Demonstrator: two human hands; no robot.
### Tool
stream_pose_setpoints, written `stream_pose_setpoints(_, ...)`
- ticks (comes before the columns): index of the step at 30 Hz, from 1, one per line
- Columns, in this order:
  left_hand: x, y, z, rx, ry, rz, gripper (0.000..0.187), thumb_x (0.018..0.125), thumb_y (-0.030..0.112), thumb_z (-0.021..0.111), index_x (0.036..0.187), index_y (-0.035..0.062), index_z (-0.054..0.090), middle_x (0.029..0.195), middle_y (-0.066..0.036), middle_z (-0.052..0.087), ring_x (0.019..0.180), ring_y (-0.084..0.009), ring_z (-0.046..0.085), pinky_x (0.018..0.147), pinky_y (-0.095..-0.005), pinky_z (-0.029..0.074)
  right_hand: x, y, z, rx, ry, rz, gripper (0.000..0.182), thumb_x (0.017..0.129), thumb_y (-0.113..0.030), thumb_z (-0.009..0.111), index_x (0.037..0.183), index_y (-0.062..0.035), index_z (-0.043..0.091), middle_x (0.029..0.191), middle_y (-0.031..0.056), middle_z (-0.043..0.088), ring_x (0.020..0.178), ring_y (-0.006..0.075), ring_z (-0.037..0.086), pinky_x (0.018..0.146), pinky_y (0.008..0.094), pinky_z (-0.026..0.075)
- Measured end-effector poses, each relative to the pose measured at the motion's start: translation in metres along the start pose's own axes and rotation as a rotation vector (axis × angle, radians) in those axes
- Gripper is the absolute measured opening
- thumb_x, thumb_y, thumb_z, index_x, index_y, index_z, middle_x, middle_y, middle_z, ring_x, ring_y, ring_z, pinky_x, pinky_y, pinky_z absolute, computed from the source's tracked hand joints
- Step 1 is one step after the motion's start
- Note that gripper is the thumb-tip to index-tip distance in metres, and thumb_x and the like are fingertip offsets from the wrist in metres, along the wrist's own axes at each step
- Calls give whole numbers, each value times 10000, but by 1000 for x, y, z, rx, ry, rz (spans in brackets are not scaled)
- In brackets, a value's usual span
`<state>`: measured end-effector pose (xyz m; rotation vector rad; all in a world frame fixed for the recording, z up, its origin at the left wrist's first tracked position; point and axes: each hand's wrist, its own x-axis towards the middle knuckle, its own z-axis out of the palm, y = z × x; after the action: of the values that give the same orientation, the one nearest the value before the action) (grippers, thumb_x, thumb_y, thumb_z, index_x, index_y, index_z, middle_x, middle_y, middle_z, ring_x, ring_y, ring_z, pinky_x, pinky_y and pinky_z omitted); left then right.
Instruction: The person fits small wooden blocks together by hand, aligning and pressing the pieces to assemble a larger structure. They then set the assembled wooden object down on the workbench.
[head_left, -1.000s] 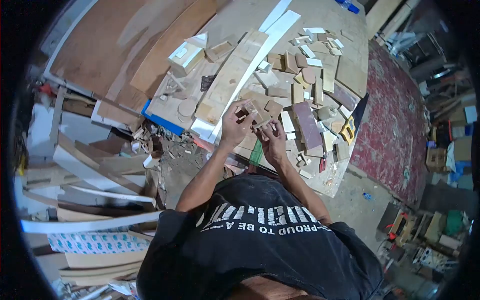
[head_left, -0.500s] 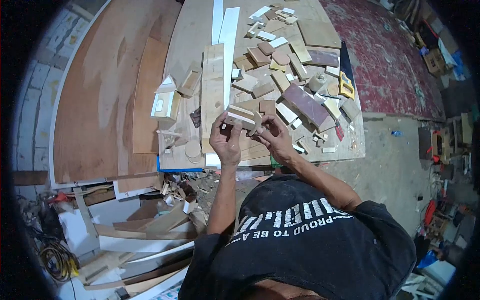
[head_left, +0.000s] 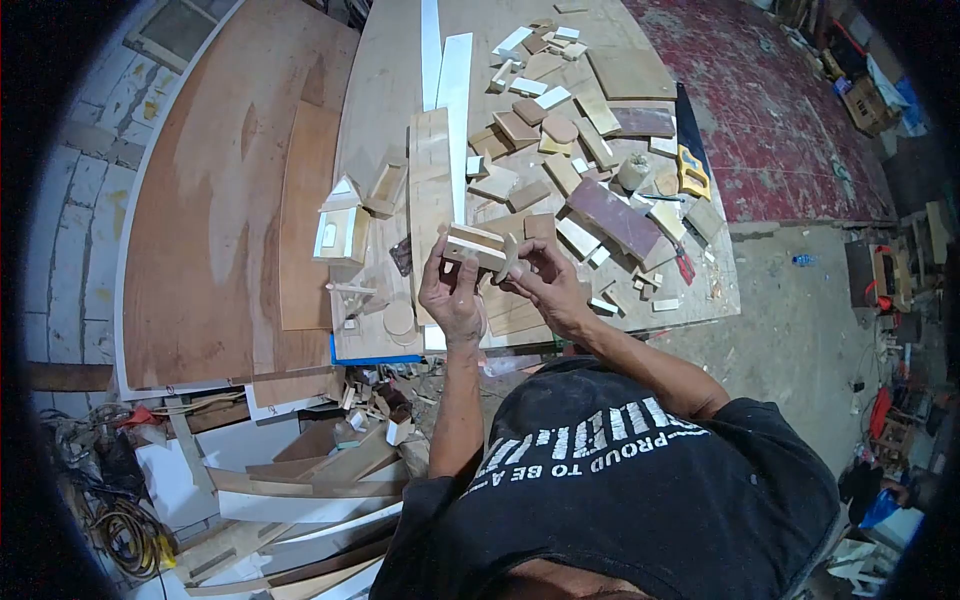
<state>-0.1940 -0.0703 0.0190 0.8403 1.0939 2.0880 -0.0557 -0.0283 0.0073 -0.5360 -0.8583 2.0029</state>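
Two hands are up in front of me in the head view, both closed on the same small wooden assembly [head_left: 478, 246], which sits in the air just above the near edge of the workbench [head_left: 385, 80]. My left hand [head_left: 450, 292] grips the assembly from below at its left end, fingers curled snugly around the pale block. My right hand [head_left: 545, 285] pinches the right end, where a thin flat piece [head_left: 509, 258] stands against the block; the fingertips are pressed tight on it. I cannot tell whether the thin piece is joined to the block or only held against it. Behind the hands, a long plywood strip [head_left: 430, 190] lies lengthwise on the bench, with two white slats [head_left: 455, 90] running beside it. To the left of the strip stands a little wooden house model [head_left: 340, 222], and near the bench's front edge lies a round wooden disc [head_left: 399, 319]. To the right, many offcuts are scattered, among them a dark reddish board [head_left: 615, 215] and a yellow-handled tool [head_left: 692, 170]. Large plywood sheets [head_left: 215, 200] lean at the left, and scrap wood [head_left: 300, 470] is piled on the floor below.
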Motion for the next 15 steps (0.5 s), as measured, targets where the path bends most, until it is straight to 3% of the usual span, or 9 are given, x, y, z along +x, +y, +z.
stream_pose_setpoints(10,-2,-5,6,-63,29,-52,487,863,-39,669,1325,-38,516,1346,-149,547,1167,-192,557,1009,-336,443,-4,-7,-5,-21,-3,-1,328,903,-103,668,1151,12,488,1134,112,532,1002,203,619,879,363,574)
stream_pose_setpoints(15,-4,-3,9,21,9,-28,474,863,-8,687,1308,-42,528,1224,-136,609,1110,-184,577,964,-328,469,-5,-6,-6,-19,27,-23,253,908,-50,643,1114,-26,497,1077,66,554,972,164,620,872,353,576)
